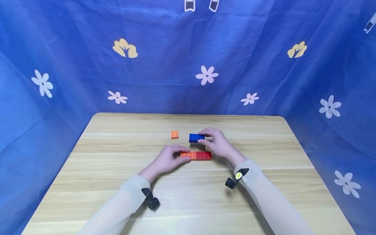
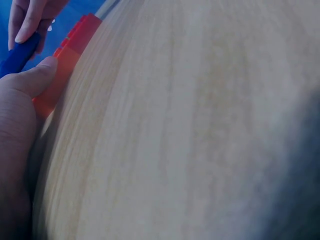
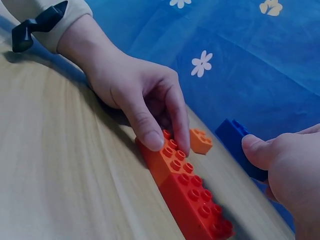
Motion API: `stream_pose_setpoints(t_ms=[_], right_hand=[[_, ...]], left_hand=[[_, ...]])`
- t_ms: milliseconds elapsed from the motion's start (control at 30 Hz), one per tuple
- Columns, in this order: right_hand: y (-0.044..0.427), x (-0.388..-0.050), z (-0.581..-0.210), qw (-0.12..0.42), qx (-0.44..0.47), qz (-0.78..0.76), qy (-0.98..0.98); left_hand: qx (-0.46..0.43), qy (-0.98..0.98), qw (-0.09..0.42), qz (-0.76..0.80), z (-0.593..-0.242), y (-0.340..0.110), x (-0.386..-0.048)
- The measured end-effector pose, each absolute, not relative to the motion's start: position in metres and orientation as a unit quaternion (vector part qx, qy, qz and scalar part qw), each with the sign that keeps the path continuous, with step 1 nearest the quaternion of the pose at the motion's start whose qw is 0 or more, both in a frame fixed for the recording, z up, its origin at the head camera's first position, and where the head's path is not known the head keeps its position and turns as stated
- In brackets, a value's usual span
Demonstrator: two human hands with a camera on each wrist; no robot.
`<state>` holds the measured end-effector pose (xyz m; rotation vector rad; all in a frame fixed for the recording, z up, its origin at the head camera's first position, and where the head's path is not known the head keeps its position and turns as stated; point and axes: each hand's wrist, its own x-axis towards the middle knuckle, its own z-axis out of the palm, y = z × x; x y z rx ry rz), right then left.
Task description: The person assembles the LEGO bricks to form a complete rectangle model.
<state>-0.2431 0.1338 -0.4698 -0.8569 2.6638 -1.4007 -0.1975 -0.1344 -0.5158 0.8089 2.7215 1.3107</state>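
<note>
The right hand (image 1: 215,141) pinches a dark-blue, rectangular plastic studded brick (image 1: 193,138) by its right end, seemingly raised off the wooden bench (image 1: 191,202); its long axis runs crosswise, roughly parallel to the row just nearer the person. There the left hand (image 1: 167,159) grips an orange rectangular studded brick (image 1: 192,156), its right end touching a red rectangular studded brick (image 1: 204,156). A small, squarish orange studded brick (image 1: 174,135) lies beyond the left hand, left of the blue one, outside the gap between blue brick and row.

A curtained recording booth is suggested: a wood-grain table (image 1: 111,156) is enclosed by blue flowered curtain (image 1: 167,65) from nine o'clock through twelve to three, and black cameras (image 1: 153,203) are strapped over both sleeves (image 1: 132,192).
</note>
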Motion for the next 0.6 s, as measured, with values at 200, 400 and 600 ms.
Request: stream_pose_setpoints(t_ms=[200, 400, 600], right_hand=[[0.135, -0.232, -0.466, 0.007, -0.289, -0.433, 0.853], [0.136, -0.221, -0.467, 0.003, -0.301, -0.428, 0.852], [0.137, -0.212, -0.470, 0.013, -0.298, -0.436, 0.849]], left_hand=[[0.260, 0.870, 0.006, 0.420, -0.517, -0.135, -0.199], [0.258, 0.870, 0.003, 0.420, -0.516, -0.135, -0.199], [0.265, 0.867, -0.005, 0.422, -0.517, -0.135, -0.199]])
